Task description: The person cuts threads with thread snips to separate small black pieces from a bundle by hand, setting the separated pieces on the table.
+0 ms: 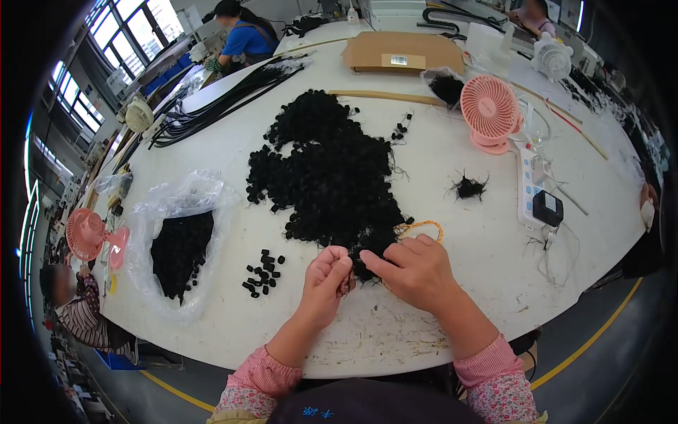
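Note:
At the near edge of a large heap of small black fabric pieces, my two hands work close together. My left hand is closed in a pinch, thumb against forefinger; what sits in it is too small and covered to name. Just to its right, my right hand has its fingers curled and the forefinger reaching toward the left thumb. An orange cord loops out beside the right hand; whatever that hand grips is hidden. A small group of short black pieces lies left of my left hand.
Left stands a clear plastic bag of black pieces. To the right are a pink fan, a white power strip and a tuft of black threads. Behind lie black strips and a cardboard box. Other people sit farther off.

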{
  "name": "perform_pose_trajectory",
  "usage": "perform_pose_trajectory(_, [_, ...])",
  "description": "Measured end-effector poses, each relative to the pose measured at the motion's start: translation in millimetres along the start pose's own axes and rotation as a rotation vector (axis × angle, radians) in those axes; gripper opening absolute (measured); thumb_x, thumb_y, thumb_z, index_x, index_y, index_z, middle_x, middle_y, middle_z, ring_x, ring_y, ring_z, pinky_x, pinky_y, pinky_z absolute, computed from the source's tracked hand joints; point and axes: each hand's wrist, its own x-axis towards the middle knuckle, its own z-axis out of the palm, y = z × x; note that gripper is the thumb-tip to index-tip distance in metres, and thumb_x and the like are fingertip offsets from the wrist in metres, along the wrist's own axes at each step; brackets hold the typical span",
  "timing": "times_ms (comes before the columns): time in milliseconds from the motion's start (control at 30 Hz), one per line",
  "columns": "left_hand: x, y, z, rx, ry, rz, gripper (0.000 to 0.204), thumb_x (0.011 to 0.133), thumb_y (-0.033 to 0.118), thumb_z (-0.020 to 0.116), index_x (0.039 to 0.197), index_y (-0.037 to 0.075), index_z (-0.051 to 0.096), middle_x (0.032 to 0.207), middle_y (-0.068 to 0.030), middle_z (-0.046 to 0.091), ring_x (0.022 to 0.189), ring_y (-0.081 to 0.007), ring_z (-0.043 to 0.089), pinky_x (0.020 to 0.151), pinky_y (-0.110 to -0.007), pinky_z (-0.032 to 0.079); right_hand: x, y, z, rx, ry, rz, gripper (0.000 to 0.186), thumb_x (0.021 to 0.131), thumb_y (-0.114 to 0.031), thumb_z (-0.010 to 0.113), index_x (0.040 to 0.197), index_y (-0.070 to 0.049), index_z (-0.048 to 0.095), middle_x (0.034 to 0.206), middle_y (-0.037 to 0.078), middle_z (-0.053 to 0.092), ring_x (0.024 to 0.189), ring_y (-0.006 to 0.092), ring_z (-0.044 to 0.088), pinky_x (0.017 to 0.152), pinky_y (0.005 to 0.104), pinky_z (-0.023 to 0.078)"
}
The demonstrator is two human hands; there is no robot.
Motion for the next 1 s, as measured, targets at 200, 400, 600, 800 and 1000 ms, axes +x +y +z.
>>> perform_pose_trajectory(200, [0.3, 0.3, 1.4, 0.039, 0.044, 0.039, 0.005, 0.096, 0.012, 0.052, 0.098, 0.008, 0.05, 0.067, 0.0038, 0.049, 0.053, -0.0032, 0.037, 0.051, -0.019, 0.028, 3.9, -6.1, 2.1, 0.342, 0.013, 0.333, 0.023, 0.076, -0.018, 0.072, 0.098, -0.012, 0.068, 0.068, 0.0, 0.055, 0.061, 0.0165, 0.055, 0.055, 0.0304, 0.044])
perform_pose_trajectory(400, [-4.9, -6.1, -6.3, 0.694, -0.068, 0.431, 0.012, 0.092, 0.003, 0.057, 0.102, 0.005, 0.05, 0.072, 0.0004, 0.055, 0.059, -0.0051, 0.048, 0.052, -0.02, 0.037, 1.6, -4.1, 1.0, 0.95, -0.309, 0.811, 0.027, 0.083, -0.02, 0.073, 0.104, -0.006, 0.065, 0.079, 0.001, 0.063, 0.07, 0.009, 0.057, 0.064, 0.0239, 0.046])
perform_pose_trajectory(600, [1.8, -1.1, -9.6, 1.137, -0.176, 0.888, 0.03, 0.084, -0.005, 0.062, 0.11, 0.004, 0.05, 0.086, -0.0051, 0.062, 0.066, -0.0089, 0.054, 0.057, -0.026, 0.044, -2.7, -3.7, 5.4, 1.145, -0.344, 0.751, 0.026, 0.083, -0.013, 0.073, 0.107, -0.005, 0.065, 0.086, 0.0, 0.065, 0.077, 0.0057, 0.057, 0.07, 0.0212, 0.047])
perform_pose_trajectory(800, [-2.1, -0.9, 0.0, 0.184, -0.187, 0.214, 0.029, 0.093, 0.006, 0.056, 0.119, 0.004, 0.044, 0.1, -0.0083, 0.059, 0.072, -0.0109, 0.056, 0.067, -0.026, 0.047, 0.6, -2.5, 2.2, 1.155, -0.191, 0.637, 0.025, 0.085, -0.007, 0.069, 0.11, -0.004, 0.065, 0.093, 0.002, 0.067, 0.084, 0.0059, 0.06, 0.075, 0.0215, 0.048])
perform_pose_trajectory(1000, [-2.3, -6.2, -6.0, -0.052, -0.197, -0.025, 0.015, 0.096, 0.013, 0.055, 0.108, 0.004, 0.055, 0.085, -0.0026, 0.059, 0.067, -0.0089, 0.051, 0.062, -0.022, 0.041, -1.4, -5.4, 6.8, 1.284, -0.217, 0.632, 0.026, 0.087, -0.006, 0.066, 0.114, -0.005, 0.065, 0.097, 0.003, 0.068, 0.088, 0.0071, 0.061, 0.077, 0.0218, 0.049])
